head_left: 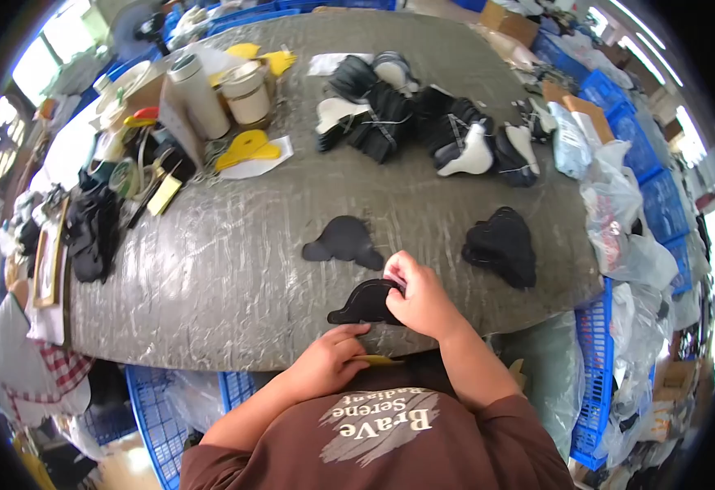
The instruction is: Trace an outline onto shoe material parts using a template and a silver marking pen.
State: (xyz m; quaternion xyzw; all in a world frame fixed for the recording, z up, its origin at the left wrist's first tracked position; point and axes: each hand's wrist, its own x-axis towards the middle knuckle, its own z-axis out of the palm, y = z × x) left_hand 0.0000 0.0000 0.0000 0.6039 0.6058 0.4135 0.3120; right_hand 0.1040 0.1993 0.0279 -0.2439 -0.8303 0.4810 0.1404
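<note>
work surface: large table [210, 298], grey-brown, covered in wrinkled, glossy film that throws back streaks of light; near edge bows outward through the fisheye.

at the near edge, centre: black curved piece [361, 302], thin pale line along its rim, lying low over the film. right hand [416, 298] pinches its right end between thumb and fingers. left hand [329, 359] half curled at the table edge, a fingertip at or just beside the piece's lower edge; a yellow sliver [376, 359] shows next to it, cannot tell whether gripped.

just beyond: a flat black cutout [344, 242], similar outline. well apart to the right, a black stack [501, 247].

far side: bundles of black and white pieces [382, 114], some tied. left of these, yellow shapes [249, 149] on white paper, a pale tub [246, 94], a tall flask [198, 95].

room: crowded. blue crates [637, 139] line the right side, clear plastic bags [615, 204] slumped against the table; blue basket [592, 376] below. bright windows [67, 33] upper left.
</note>
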